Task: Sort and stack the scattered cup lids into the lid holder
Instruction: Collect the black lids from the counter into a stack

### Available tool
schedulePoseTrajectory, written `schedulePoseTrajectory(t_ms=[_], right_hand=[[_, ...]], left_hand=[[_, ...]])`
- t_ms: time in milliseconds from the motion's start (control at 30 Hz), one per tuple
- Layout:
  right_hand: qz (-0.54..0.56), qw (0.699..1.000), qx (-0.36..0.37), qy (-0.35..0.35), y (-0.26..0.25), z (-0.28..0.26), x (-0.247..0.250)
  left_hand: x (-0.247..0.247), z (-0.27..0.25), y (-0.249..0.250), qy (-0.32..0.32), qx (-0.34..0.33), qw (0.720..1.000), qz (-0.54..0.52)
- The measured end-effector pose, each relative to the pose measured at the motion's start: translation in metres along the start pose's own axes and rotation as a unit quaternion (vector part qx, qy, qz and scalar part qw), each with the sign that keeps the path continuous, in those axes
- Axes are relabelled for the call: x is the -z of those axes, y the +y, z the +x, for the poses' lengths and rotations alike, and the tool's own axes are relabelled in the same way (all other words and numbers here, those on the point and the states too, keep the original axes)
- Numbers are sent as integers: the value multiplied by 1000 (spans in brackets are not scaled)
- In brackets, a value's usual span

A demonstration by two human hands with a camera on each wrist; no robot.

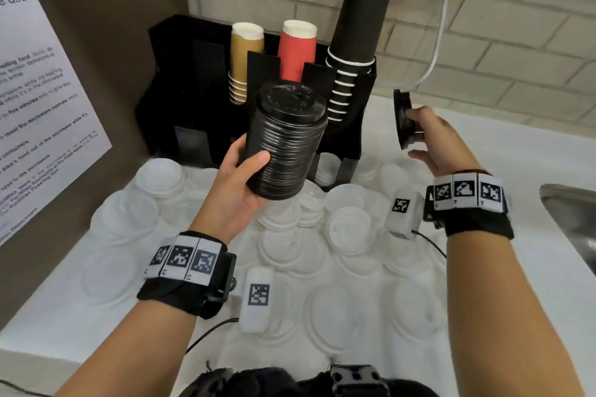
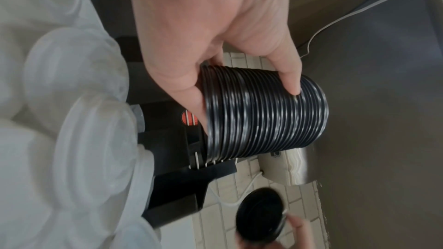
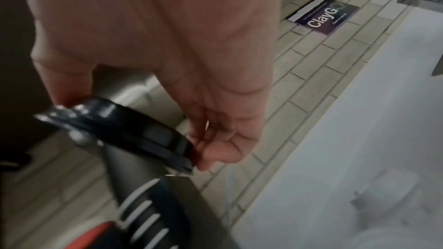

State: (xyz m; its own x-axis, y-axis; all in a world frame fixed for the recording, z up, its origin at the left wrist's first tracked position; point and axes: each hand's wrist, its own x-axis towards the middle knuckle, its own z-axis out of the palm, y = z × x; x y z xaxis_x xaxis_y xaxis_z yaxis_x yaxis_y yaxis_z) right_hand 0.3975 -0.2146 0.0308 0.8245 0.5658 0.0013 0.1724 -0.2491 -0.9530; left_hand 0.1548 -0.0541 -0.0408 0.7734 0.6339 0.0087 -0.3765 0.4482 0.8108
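Our left hand (image 1: 233,190) grips the black lid stack (image 1: 283,145) — our right hand (image 1: 435,138) pinches a few black lids (image 1: 403,119) edge-on.

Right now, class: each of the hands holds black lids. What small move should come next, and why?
Probably bring the right hand across and seat its few black lids on top of the tall black stack gripped by the left hand. Both are black and held apart above the white lids.
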Motion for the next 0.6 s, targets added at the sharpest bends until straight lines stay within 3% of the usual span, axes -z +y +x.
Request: schedulePoseTrajectory(t_ms=[267,433,600], right_hand=[[89,976,192,-52,-23,-93,-55],[61,964,250,-62,-32,-112,-71],[14,969,245,-43,-39,-115,-82]], left_hand=[[-6,-15,-7,-18,25,1000,-6],[-3,-21,-3,-17,32,999,5],[7,-25,-1,-32,36,999,23]])
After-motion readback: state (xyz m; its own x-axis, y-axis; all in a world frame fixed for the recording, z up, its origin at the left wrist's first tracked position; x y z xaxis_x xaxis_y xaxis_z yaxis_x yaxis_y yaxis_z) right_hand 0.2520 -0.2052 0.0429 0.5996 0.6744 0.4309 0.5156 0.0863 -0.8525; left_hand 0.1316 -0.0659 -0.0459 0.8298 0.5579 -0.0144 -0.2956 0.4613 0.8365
